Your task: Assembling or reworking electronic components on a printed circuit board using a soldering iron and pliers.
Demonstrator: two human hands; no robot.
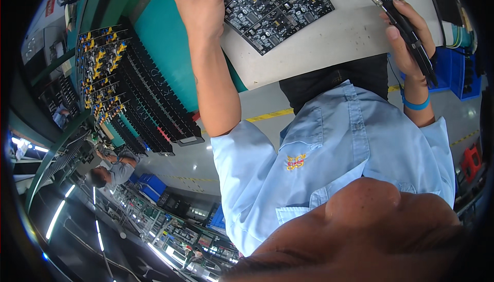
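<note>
A black panel of several joined circuit boards (278, 9), packed with small parts, lies on the white work surface and runs out of view at the top. My left hand (202, 9) is at its upper left edge with bent fingers. Something small and shiny shows by those fingers, but the top edge cuts them off. My right hand (411, 45) is closed around a slim black-handled tool with metal prongs (406, 29). Its prongs point up and left, to the right of the panel and apart from it. A blue wrist strap (417, 105) circles my right wrist.
On the left stands a black slotted rack (154, 86) beside rows of yellow and blue parts (103, 71) on a green surface. Blue bins (455, 76) sit at the right, by a cable bundle. Another person (108, 174) works in the lower left background.
</note>
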